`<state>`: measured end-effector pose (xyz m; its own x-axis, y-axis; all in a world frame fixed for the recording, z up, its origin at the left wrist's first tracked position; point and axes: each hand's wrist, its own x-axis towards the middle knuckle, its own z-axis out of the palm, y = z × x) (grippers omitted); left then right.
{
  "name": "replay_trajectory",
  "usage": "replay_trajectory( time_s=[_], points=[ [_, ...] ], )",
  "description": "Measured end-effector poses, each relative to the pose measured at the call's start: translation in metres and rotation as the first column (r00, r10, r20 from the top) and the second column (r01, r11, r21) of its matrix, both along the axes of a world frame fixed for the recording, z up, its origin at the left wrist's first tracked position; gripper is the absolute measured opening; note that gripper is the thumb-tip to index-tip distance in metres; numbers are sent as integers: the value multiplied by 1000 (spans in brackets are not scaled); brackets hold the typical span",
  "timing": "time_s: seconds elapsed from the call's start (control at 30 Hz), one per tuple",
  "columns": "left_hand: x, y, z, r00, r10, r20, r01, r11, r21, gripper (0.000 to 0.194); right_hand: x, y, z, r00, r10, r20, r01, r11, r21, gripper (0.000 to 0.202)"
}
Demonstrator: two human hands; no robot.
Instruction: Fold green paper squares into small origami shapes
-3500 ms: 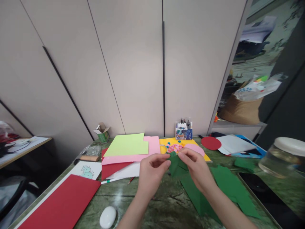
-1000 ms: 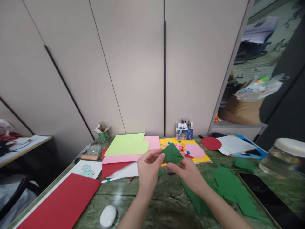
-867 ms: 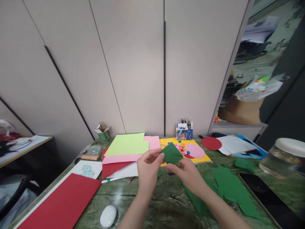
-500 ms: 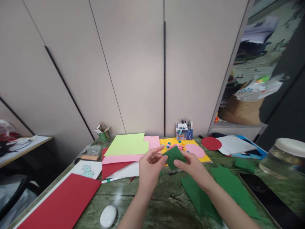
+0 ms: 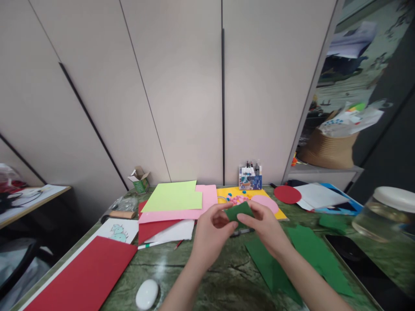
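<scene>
Between my two hands, above the middle of the table, is a small piece of dark green paper [image 5: 239, 214]. My right hand [image 5: 264, 222] pinches it at the right, thumb across its near face. My left hand [image 5: 212, 231] is closed at its left edge, with thumb and forefinger on the paper and the other fingers curled. Below my right forearm lie larger green paper sheets [image 5: 316, 255]. Just beyond the held piece is a yellow sheet [image 5: 281, 212] bearing pink and blue bits [image 5: 238, 199] and a pink paper circle [image 5: 266, 204].
Stacked lime paper [image 5: 175, 196] and pink paper lie left of centre. A red sheet [image 5: 84, 276] and a white oval object [image 5: 147, 294] are nearer. At right are a phone [image 5: 359, 268], a lidded jar [image 5: 384, 216] and a red circle [image 5: 288, 195]. A marker box [image 5: 250, 178] stands behind.
The green paper has tilted, so it looks flatter and narrower. My left hand has shifted right and slightly lower, its fingers closing in on the paper's edge.
</scene>
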<state>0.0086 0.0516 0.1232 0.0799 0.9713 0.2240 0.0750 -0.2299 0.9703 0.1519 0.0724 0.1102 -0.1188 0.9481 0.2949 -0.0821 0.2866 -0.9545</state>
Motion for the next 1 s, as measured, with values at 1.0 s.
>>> replay_trajectory(
  time_s=[1.0],
  points=[
    [-7, 9, -6, 960, -4, 280, 29, 996, -86, 30, 4, -3, 0, 966, -77, -246, 78, 997, -4, 19]
  ],
)
